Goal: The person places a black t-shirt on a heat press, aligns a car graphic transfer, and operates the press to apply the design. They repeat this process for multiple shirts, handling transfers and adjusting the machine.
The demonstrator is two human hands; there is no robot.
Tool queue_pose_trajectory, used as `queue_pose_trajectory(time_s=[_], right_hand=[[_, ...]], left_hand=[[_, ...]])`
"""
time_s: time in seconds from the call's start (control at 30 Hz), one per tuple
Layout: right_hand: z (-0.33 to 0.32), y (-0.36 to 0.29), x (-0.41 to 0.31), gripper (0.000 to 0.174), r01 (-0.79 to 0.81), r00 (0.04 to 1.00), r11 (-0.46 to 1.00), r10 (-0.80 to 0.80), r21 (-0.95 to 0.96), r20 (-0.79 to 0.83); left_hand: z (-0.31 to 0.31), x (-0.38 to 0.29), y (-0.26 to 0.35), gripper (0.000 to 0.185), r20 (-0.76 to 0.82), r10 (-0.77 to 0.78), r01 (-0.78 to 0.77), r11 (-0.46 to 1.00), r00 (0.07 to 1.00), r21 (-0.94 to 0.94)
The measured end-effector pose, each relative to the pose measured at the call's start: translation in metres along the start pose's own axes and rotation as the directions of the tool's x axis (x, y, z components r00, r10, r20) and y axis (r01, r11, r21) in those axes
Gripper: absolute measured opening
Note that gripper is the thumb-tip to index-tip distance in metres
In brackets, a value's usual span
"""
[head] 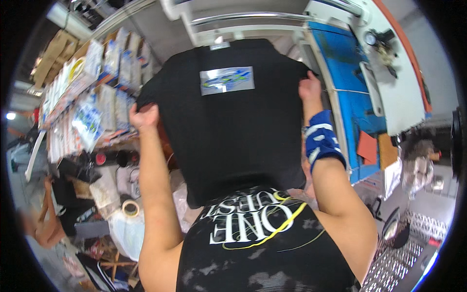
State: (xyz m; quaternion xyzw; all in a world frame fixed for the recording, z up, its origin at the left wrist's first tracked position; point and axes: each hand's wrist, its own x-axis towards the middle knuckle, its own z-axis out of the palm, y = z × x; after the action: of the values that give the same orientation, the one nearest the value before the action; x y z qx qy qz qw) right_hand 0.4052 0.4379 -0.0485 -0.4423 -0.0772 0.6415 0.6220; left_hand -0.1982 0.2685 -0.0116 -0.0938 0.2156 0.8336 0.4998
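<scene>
Spread out in front of me is a black T-shirt (237, 135), its neck at the far side and its hem near my body. My left hand (145, 116) grips the left sleeve, while my right hand (310, 87) has hold of the right sleeve. On the upper chest lies a clear transfer film (227, 80) with a blue and green design; light glints off it. A small pale label (220, 46) shows at the neckline. The fingertips of both hands are partly hidden by the cloth.
Left, stacked boxes (109, 62) hold many films, with a loose printed film (87, 122) hanging over them. A tape roll (130, 208) sits lower left, near another person (47, 222). Right are a blue panel (350, 91) and a machine with a pressure gauge (370, 38). A metal bar (251, 16) crosses behind.
</scene>
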Motion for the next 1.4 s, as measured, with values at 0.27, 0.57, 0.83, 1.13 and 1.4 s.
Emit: queue_pose_trajectory(time_s=[0.27,0.57,0.83,1.13,1.4], right_hand=[[0.038,0.017,-0.029,0.045,-0.102,0.992,0.988,0.091,0.120,0.091],[0.045,0.034,-0.085,0.055,-0.018,0.989,0.582,-0.108,-0.813,-0.100],[0.063,0.103,-0.191,0.024,0.796,0.416,-0.317,-0.331,-0.515,0.847],[0.017,-0.061,-0.286,0.013,0.591,0.572,-0.125,-0.631,-0.797,0.524],[-0.080,-0.262,-0.290,0.074,-0.102,0.583,-0.422,-0.759,-0.901,0.290]], left_hand=[[-0.011,-0.012,0.020,0.049,0.025,0.051,-0.051,0.999,0.998,-0.009],[-0.029,-0.068,0.004,0.031,0.380,0.368,-0.106,-0.586,0.848,0.804],[0.007,-0.126,-0.101,0.018,0.860,-0.068,-0.728,-0.569,0.505,0.382],[-0.021,-0.217,-0.073,0.016,0.776,0.082,-0.584,-0.610,0.625,0.535],[-0.091,-0.268,-0.057,0.046,0.367,0.189,-0.219,-0.533,0.911,0.817]])
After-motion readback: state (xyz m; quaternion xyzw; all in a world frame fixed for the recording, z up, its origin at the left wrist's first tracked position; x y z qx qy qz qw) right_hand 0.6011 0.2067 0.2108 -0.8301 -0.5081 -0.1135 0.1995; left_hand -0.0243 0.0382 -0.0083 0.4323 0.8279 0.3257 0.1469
